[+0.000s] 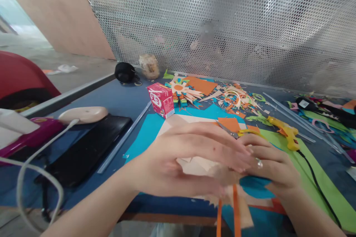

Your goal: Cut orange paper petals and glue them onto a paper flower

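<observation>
Near the table's front edge, a layered paper cutout in beige, blue and orange is between my two hands, two orange strips hanging from it. My left hand reaches in from the left, its long fingers over the top and its thumb below against the beige paper. Curled around the right side is my right hand, wearing a ring, with a round blue paper piece beneath its fingers. The fingertips of both hands meet and partly hide the cutout. Yellow-handled scissors lie just beyond.
A pink box, paper scraps and a paper flower are behind my hands. At right lies a yellow glue gun on green paper. A black phone and white cable occupy the left. Perforated metal closes the back.
</observation>
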Demonstrator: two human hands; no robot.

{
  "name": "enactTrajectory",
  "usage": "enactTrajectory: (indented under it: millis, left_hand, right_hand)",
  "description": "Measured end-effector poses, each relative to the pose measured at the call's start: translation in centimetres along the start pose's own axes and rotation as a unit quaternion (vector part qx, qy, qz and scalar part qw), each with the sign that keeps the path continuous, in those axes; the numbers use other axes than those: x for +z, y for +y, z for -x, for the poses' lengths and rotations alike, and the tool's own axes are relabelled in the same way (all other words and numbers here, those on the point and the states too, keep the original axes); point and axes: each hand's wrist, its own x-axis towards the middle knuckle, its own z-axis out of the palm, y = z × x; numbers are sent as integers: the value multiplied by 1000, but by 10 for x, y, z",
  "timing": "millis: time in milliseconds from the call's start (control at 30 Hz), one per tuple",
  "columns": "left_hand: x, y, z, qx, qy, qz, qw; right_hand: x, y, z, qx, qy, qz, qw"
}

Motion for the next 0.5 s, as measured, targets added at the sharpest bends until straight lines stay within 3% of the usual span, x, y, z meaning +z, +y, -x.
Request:
enactTrajectory:
  millis: [167, 400, 500]
  left_hand:
    - [0, 7, 2, -26, 6, 17, 999]
    - [-2, 10, 2, -38, -74, -17, 996]
    - [-2, 12, 1, -28, -86, -20, 996]
  right_hand:
    - [3, 3, 0, 1, -13, -27, 1000]
    - [1, -1, -2, 95, -19, -68, 993]
    - [-2, 1, -2, 100, -27, -86, 991]
